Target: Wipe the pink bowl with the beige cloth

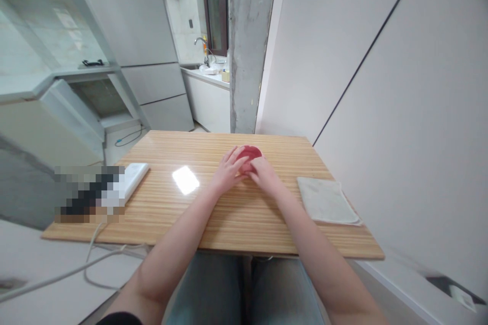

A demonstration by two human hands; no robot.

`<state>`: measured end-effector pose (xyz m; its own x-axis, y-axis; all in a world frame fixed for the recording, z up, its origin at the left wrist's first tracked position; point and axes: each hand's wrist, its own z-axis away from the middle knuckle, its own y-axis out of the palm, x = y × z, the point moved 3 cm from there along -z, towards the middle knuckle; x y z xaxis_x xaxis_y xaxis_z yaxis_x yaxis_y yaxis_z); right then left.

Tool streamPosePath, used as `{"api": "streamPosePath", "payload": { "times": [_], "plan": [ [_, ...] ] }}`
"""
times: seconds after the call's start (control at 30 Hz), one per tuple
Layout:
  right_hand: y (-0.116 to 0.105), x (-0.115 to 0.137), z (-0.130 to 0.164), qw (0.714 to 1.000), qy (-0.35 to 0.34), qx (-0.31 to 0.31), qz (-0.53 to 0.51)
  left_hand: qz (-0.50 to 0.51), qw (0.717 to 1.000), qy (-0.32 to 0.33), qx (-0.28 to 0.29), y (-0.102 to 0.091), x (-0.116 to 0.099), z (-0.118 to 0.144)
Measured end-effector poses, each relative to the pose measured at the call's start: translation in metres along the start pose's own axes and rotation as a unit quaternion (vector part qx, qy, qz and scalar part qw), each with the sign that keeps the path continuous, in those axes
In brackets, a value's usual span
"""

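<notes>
Seen from the head camera: left hand (229, 167) and right hand (264, 172) cupped together around a small red object (251, 153) mid-table (190, 218), steadying it; folded cloth (327, 200) lying apart, rightward.

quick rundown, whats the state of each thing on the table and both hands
red round object: on the wooden table, gripped from both sides, mostly hidden
left hand: closed on the red object's left side
right hand: closed on its right side
folded cloth: lying flat near the table's right edge, untouched
white flat device: lying at the table's left edge, untouched
white cable: hanging slack off the left front edge
</notes>
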<state>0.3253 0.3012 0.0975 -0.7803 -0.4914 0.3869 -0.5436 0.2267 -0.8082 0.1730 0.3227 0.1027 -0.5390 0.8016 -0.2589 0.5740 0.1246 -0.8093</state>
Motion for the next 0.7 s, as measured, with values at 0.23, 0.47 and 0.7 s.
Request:
{"api": "streamPosePath", "payload": {
  "times": [0.23, 0.47, 0.7],
  "plan": [
    [0.000, 0.006, 0.005, 0.993, 0.001, -0.095, -0.069, -0.020, 0.998, -0.024, 0.050, -0.020, 0.011, 0.002],
    [-0.009, -0.014, 0.006, 0.985, 0.064, -0.149, -0.058, -0.187, 0.954, -0.230, -0.048, -0.078, 0.103, 0.043],
    [-0.002, -0.026, 0.007, 0.984, 0.088, -0.124, -0.095, -0.273, 0.902, -0.333, -0.021, -0.093, 0.147, 0.078]
  ]
}}
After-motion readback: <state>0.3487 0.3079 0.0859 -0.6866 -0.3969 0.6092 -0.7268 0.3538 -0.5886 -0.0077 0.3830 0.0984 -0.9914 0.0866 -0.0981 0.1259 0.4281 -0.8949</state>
